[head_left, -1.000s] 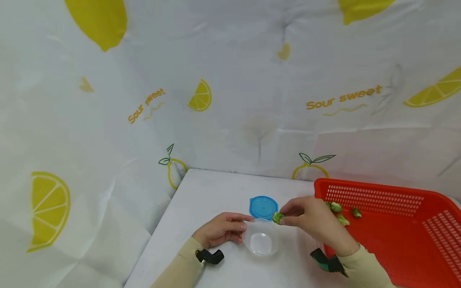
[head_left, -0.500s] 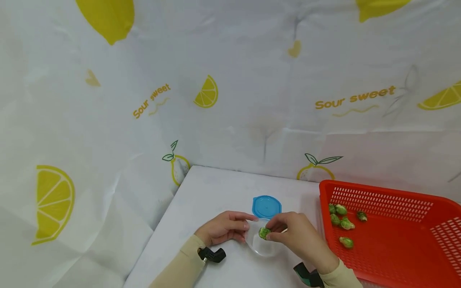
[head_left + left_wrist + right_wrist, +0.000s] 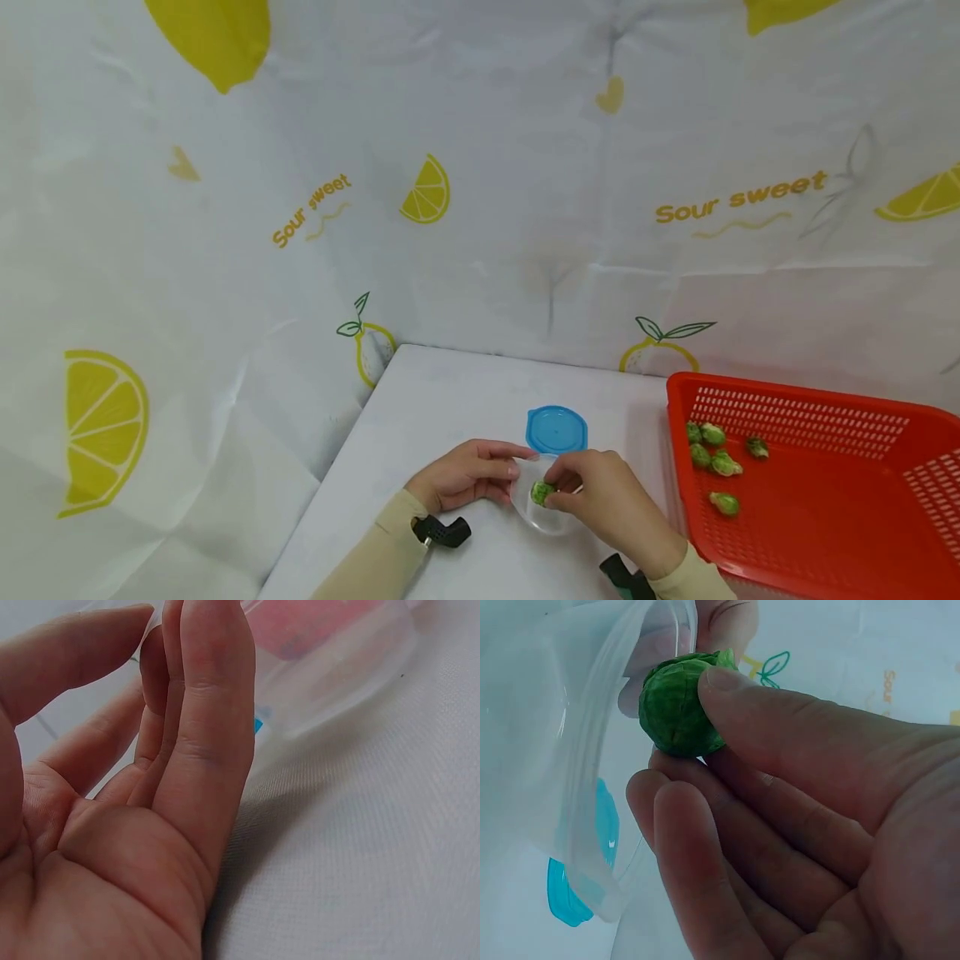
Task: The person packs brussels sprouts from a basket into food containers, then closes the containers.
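Note:
A Brussels sprout is pinched between the thumb and fingers of my right hand, over the opening of a clear plastic container. In the right wrist view the green sprout is at the fingertips, beside the container's rim. My left hand holds the container at its left side, thumb and fingers at the rim. The left wrist view shows the container wall beyond the fingers; the grip itself is partly hidden there. A blue lid lies flat just behind the container.
To the right stands a large red plastic basket with perforated walls. Several Brussels sprouts lie near its left side. A white cloth with lemon prints hangs behind the white table.
My right hand has moved left from near the basket, carrying the sprout over the container and then slightly lower. My left hand has stayed at the container's side.

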A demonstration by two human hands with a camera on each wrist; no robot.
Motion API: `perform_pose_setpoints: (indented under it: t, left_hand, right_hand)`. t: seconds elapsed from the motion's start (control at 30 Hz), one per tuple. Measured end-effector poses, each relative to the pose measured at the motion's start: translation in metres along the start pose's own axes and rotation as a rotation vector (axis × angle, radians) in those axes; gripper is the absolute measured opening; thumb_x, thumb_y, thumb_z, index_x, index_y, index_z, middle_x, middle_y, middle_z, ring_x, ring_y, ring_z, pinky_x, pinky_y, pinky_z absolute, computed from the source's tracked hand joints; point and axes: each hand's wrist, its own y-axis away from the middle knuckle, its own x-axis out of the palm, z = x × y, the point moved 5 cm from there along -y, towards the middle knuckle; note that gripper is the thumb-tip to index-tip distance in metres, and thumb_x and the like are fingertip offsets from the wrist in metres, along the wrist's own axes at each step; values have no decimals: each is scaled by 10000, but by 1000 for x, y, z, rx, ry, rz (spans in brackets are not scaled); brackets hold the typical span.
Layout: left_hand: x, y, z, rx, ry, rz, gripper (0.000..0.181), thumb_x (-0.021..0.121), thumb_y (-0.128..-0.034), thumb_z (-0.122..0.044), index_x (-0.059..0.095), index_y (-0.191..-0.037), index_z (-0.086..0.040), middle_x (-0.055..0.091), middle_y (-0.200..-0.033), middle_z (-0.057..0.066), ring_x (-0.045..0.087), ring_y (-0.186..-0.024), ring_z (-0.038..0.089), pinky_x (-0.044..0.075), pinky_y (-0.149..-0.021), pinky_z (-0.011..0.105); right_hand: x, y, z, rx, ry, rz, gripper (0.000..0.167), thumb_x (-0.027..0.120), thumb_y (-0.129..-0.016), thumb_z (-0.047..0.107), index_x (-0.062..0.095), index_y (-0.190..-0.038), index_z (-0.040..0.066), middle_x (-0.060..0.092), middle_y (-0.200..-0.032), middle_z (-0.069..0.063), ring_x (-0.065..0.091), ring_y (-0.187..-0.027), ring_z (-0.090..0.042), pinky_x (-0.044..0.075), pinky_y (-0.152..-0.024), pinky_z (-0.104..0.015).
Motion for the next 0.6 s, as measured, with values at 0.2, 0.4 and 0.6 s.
perform_pose_setpoints:
  t: [0.2, 0.4, 0.6]
  left_hand:
    - [1, 0, 1, 9, 2, 10, 461, 675, -1053, -108, 629, -1510, -63, 721, -1017, 1, 730, -792, 114, 661, -816, 270]
    - [0, 1, 0, 30, 0, 36, 485, 698, -1034, -107, 620, -1506, -28, 717, -963, -29, 730, -797, 113, 664, -834, 283]
    - [0, 1, 1, 37, -11, 41, 481, 716, -1029, -124, 634, -1492, -24, 723, -977, -27, 726, -814, 111, 663, -843, 281]
  right_hand:
    - [6, -1, 2, -10, 21, 9, 177, 938, -835, 154, 819, -963, 177, 761, -880, 70, 663, -827, -116, 663, -741, -325]
    - [10, -2, 3, -1, 45, 7, 179, 942, -830, 147, 813, -953, 163, 760, -871, 61, 661, -821, -113, 667, -745, -327]
    - [16, -3, 2, 2, 71, 4, 163, 937, -831, 124, 812, -929, 160, 751, -849, 54, 645, -800, -120, 662, -738, -321]
